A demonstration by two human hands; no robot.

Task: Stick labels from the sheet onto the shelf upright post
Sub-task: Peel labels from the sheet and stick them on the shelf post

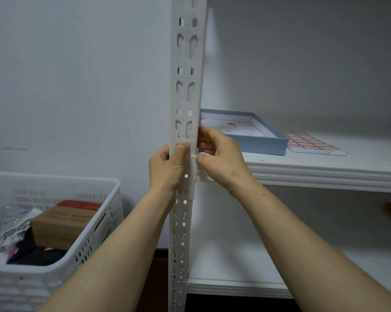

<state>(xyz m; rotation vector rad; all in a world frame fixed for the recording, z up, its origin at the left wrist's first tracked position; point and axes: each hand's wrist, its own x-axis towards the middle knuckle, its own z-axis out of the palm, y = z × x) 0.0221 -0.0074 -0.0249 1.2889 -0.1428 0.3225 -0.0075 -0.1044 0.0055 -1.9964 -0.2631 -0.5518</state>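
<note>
Gripping the post (187,64) with my left hand (167,163): fingers wrapped round its left edge, thumb flat on the front face just above shelf level; right hand (221,158) is on the opposite edge, fingers curled round it, thumb pushing in at the corner; between the two thumbs there's a small white strip, probably a label (193,152), but white on white so I can't be sure how it lies; label sheet (311,143) is flat on the shelf (325,174) well to the right of my hands, red-bordered labels in rows; blue box (264,143) sits between the post and the sheet, open side up, just beside the sheet; white basket (55,183) stands lower left of the post, cardboard box (61,226) inside it among other items.
</note>
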